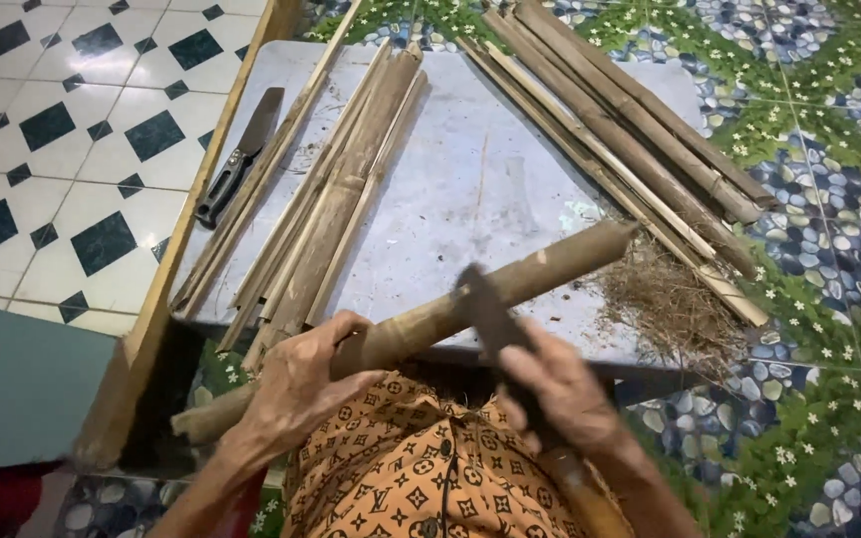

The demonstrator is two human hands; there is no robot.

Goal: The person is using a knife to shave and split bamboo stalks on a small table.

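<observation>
Left hand [296, 389] fingers wrap the bamboo pole [470, 299] at the counter [470, 169] near edge. Right hand [560, 389] fingers grip a blurred dark blade [485, 309] against it. Pole's near end is hidden below.

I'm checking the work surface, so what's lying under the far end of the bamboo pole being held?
Under the far end of the bamboo pole is the grey table and a heap of dry fibrous shavings. The tabletop directly beneath the pole is covered, so anything there cannot be seen.
</observation>
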